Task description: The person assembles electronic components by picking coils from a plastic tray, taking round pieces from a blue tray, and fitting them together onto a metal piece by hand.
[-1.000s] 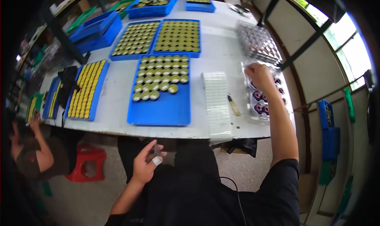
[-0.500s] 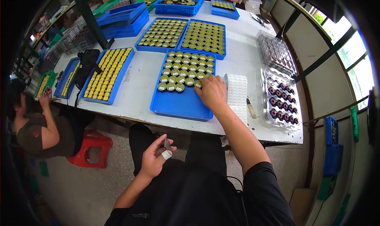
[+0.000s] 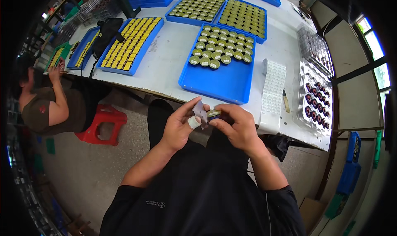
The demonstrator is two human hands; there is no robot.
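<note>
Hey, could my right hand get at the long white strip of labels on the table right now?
Probably yes: the long white strip of labels lies near your right hand, with nothing visible blocking the way. That hand is occupied, though, holding a small round green-topped piece.

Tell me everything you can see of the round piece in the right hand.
The round piece is small and squat, with a greenish-gold top and a dark bluish side below; the top has a slight sheen, but its material is unclear. The right hand holds it between thumb and fingers, top roughly upward, partly hidden. It is off the table, on the person's side of its edge, close beside the thin grey piece in the left hand; whether those two pieces touch, I cannot tell.
</note>
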